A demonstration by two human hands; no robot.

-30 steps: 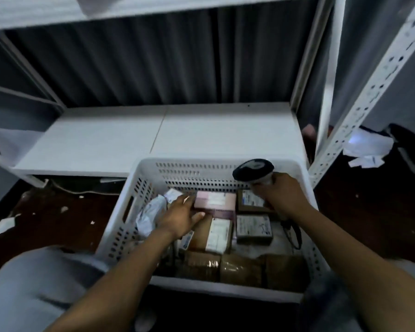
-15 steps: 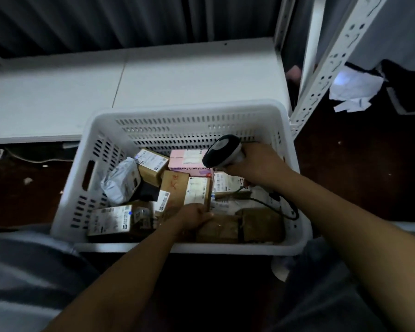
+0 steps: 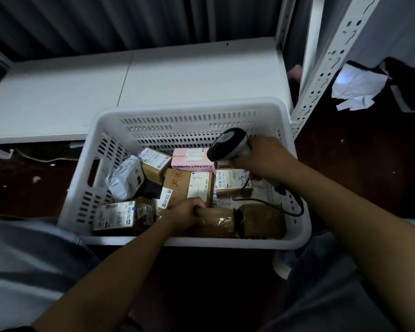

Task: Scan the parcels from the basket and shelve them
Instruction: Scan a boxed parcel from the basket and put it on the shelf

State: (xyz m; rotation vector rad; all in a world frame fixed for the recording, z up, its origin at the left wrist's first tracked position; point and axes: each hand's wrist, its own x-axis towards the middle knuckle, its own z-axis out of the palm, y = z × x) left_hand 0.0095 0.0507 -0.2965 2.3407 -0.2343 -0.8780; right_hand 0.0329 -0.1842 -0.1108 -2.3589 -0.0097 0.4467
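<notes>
Dim storeroom: dark floor (image 3: 359, 164), ribbed wall behind, low white shelf board (image 3: 153, 75) with a perforated upright (image 3: 326, 58) at its right end. We see a white slotted basket (image 3: 185, 111) on the floor just in front of the shelf, full of parcels. Near side holds a brown taped parcel (image 3: 222, 222), with another taped one (image 3: 261, 220) touching it on the right. Left hand (image 3: 185, 212) is down in the basket, fingers curled round the left end of the brown taped parcel, thumb on top. Right hand (image 3: 266, 159) is over the far right corner, fingers wrapped tight round the handle of a scanner (image 3: 228, 144). Its dark head points left and down, over a pink box (image 3: 192, 159). Its cable (image 3: 295, 207) loops over the basket's right side. We also note a grey poly bag (image 3: 125, 178) at the left wall, a cardboard box with red writing (image 3: 177, 185) in the middle, a labelled box (image 3: 233, 183) under the scanner hand, and a labelled parcel (image 3: 120, 216) at the near left. Crumpled paper (image 3: 357, 87) lies on the floor, right of the upright.
</notes>
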